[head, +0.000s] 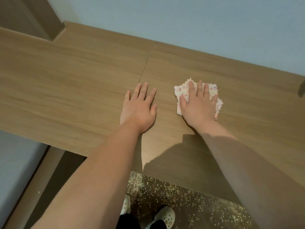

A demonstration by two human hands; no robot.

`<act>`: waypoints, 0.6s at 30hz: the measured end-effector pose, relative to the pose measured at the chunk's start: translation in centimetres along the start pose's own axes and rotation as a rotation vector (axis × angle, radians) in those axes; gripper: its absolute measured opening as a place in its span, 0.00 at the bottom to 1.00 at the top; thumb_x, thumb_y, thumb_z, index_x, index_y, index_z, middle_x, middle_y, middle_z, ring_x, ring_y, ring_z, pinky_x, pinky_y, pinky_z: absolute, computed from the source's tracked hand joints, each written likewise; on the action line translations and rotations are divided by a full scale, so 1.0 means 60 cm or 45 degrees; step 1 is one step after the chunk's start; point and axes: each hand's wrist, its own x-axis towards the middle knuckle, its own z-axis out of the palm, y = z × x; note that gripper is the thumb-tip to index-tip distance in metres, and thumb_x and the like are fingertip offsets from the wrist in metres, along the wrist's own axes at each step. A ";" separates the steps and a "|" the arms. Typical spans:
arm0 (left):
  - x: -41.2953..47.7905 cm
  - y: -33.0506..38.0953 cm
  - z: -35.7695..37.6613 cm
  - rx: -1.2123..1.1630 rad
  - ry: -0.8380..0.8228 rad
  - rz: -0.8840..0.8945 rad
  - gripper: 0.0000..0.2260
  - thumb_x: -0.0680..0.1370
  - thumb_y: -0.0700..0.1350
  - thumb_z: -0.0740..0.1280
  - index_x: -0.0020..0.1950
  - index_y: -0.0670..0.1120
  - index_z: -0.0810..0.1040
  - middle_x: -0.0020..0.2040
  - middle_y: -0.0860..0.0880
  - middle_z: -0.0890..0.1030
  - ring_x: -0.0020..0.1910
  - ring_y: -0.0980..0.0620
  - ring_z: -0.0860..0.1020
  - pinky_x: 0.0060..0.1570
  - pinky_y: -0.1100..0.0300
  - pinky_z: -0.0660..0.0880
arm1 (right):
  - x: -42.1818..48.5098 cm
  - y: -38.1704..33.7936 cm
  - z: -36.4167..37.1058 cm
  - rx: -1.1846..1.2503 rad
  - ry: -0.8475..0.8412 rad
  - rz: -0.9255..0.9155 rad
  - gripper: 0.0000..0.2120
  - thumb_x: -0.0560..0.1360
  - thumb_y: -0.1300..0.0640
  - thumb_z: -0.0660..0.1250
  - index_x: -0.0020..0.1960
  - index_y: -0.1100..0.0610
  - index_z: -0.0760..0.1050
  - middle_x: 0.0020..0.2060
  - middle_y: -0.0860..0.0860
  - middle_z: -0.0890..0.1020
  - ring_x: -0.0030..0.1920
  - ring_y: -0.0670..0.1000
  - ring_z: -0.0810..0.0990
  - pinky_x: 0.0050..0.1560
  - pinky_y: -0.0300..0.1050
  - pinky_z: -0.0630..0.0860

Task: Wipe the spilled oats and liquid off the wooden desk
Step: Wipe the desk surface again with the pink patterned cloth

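Note:
A wooden desk [74, 83] runs across the view, with a seam down its middle. My right hand [198, 104] lies flat with straight fingers on a folded white cloth with pink spots [179, 90], pressing it onto the desk right of the seam. My left hand [139, 108] rests flat on the bare wood beside the seam, fingers spread, holding nothing. Many pale oat flakes [173, 192] lie scattered on the dark floor below the desk's front edge. I see no oats or liquid on the visible desktop.
A pale wall [198, 19] backs the desk. A wooden panel [33, 19] stands at the far left corner. A dark object [302, 88] pokes in at the right edge. My feet in white clogs [165, 215] stand among the oats. A grey surface [14, 162] lies lower left.

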 end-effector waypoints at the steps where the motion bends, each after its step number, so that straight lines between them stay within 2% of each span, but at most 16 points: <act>1: 0.000 0.000 0.000 -0.001 -0.002 0.001 0.25 0.83 0.55 0.46 0.80 0.55 0.47 0.81 0.49 0.43 0.79 0.50 0.40 0.77 0.47 0.42 | -0.019 -0.003 0.004 -0.004 -0.020 -0.024 0.31 0.81 0.40 0.42 0.80 0.50 0.40 0.79 0.53 0.41 0.79 0.56 0.38 0.76 0.64 0.40; 4: 0.000 -0.001 0.001 -0.001 0.002 -0.001 0.26 0.83 0.55 0.47 0.80 0.55 0.46 0.81 0.49 0.43 0.79 0.50 0.40 0.77 0.47 0.42 | -0.074 0.012 -0.002 0.028 -0.093 -0.074 0.31 0.81 0.40 0.44 0.79 0.46 0.34 0.78 0.50 0.35 0.78 0.53 0.34 0.75 0.62 0.38; 6: 0.001 -0.001 0.001 0.001 0.000 -0.001 0.26 0.83 0.55 0.47 0.80 0.55 0.46 0.81 0.49 0.43 0.79 0.50 0.40 0.77 0.47 0.43 | -0.091 0.033 -0.007 -0.086 -0.057 -0.218 0.29 0.80 0.40 0.40 0.78 0.43 0.33 0.76 0.48 0.31 0.76 0.52 0.30 0.74 0.61 0.33; 9: 0.000 0.001 0.003 -0.005 -0.001 -0.002 0.26 0.83 0.55 0.47 0.80 0.55 0.46 0.81 0.49 0.43 0.79 0.50 0.40 0.77 0.47 0.42 | -0.073 0.060 -0.011 -0.224 -0.038 -0.665 0.29 0.77 0.40 0.35 0.78 0.42 0.39 0.77 0.46 0.37 0.76 0.49 0.30 0.72 0.53 0.27; 11: -0.001 0.000 0.003 -0.006 0.000 -0.004 0.26 0.83 0.55 0.47 0.80 0.55 0.47 0.81 0.49 0.43 0.79 0.50 0.40 0.77 0.47 0.42 | -0.032 0.065 -0.011 -0.231 -0.106 -0.744 0.28 0.79 0.40 0.35 0.78 0.41 0.39 0.79 0.47 0.41 0.78 0.49 0.35 0.74 0.53 0.30; 14: -0.001 -0.001 0.000 -0.006 -0.002 -0.006 0.26 0.83 0.55 0.47 0.80 0.55 0.47 0.81 0.49 0.43 0.79 0.50 0.40 0.77 0.46 0.42 | 0.043 0.045 -0.016 -0.140 0.005 -0.457 0.27 0.82 0.43 0.41 0.80 0.45 0.46 0.80 0.49 0.46 0.79 0.52 0.41 0.76 0.59 0.40; 16: 0.000 -0.001 0.000 -0.003 -0.009 -0.006 0.26 0.83 0.55 0.46 0.80 0.55 0.46 0.81 0.49 0.43 0.79 0.50 0.40 0.77 0.46 0.42 | 0.070 0.018 -0.015 -0.009 0.078 -0.204 0.26 0.83 0.48 0.46 0.80 0.48 0.49 0.80 0.51 0.48 0.79 0.54 0.42 0.76 0.61 0.41; 18: 0.000 0.000 -0.001 -0.007 -0.012 -0.006 0.26 0.83 0.55 0.46 0.80 0.55 0.46 0.81 0.49 0.42 0.79 0.50 0.40 0.77 0.46 0.42 | 0.064 -0.007 -0.017 0.186 0.076 -0.075 0.27 0.81 0.55 0.51 0.80 0.52 0.51 0.80 0.52 0.48 0.79 0.54 0.42 0.76 0.60 0.40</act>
